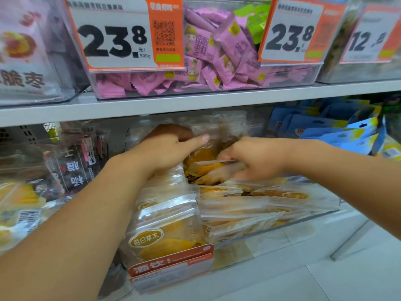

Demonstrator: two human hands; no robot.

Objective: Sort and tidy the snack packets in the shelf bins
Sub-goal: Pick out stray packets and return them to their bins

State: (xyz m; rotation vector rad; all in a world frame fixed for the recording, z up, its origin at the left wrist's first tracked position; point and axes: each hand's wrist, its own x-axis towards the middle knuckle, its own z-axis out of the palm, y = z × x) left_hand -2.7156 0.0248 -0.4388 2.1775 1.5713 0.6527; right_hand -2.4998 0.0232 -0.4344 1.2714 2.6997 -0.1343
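My left hand (167, 148) lies over the upright row of clear mango packets (165, 213), thumb out straight and the fingers hidden behind them, so I cannot tell their grip; my right hand (253, 158) pinches one packet (208, 167) at the back of the clear bin (282, 230). Those slick packets lean loosely, so a hard tug could topple the row. Some could then spill over the low front wall.

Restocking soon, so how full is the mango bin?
Fairly full. The mango bin holds clear packets stacked in rows from front to back, where both hands reach in. Its depth below them is hidden.
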